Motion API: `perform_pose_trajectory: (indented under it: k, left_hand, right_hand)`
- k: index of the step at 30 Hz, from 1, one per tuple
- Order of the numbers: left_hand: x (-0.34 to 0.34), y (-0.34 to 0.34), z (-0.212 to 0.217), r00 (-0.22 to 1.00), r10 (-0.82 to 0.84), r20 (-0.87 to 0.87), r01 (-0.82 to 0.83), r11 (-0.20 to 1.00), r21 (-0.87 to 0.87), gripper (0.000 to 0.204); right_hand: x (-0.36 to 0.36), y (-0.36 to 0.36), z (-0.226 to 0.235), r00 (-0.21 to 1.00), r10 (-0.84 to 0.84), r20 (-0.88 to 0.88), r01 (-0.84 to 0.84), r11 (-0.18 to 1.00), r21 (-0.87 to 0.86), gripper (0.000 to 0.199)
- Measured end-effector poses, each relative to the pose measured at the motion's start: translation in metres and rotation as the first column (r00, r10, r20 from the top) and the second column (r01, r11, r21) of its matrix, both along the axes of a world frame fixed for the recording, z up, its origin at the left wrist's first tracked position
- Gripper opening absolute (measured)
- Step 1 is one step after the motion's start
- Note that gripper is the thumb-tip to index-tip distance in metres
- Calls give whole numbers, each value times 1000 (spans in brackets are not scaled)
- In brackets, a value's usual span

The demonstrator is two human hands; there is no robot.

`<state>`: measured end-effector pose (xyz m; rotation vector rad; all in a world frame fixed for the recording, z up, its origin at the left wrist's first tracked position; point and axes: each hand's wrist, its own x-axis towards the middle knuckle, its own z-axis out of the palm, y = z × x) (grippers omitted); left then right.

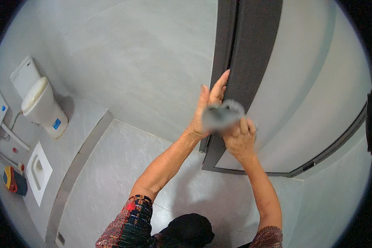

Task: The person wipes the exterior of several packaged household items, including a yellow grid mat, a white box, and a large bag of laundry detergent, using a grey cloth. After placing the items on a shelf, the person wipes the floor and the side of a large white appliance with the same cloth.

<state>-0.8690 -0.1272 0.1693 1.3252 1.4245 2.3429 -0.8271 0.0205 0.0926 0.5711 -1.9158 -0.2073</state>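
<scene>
In front of me stands a door with a dark grey frame [254, 49] and a pale frosted panel [293, 103]. My left hand [206, 103] is at the door's upright edge, its thumb and fingers stretched upward and apart. Against the same frame, slightly lower and to the right, my right hand [240, 140] has its fingers curled at a grey, rounded patch [223, 118]. That patch is smeared, so its kind cannot be made out. It also covers part of my left palm.
On a raised step [80, 157] at the left are a white toilet [45, 107] and a white squat pan [39, 173]. A dark bin with a yellow-and-red top [14, 182] sits beside the pan. A floor drain [60, 238] lies at the lower left.
</scene>
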Motion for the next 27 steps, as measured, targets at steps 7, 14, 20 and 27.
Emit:
perform_pose_trajectory:
  k: [7,14,20,27]
  left_hand:
    - [-12,14,0,996,-52,-66,53,998,18,82]
    - [-9,16,-17,987,151,-49,-152,988,-32,74]
    - [9,37,-9,912,408,-49,-410,910,-51,63]
    - [1,48,-19,749,617,-243,-629,777,34,57]
  right_hand:
    - [31,43,-62,960,-19,279,-103,904,414,31]
    - [21,56,82,996,-28,-81,46,973,226,16]
    - [9,92,187,940,-140,-312,109,987,-115,27]
    - [31,197,181,835,-453,-313,172,755,-632,55]
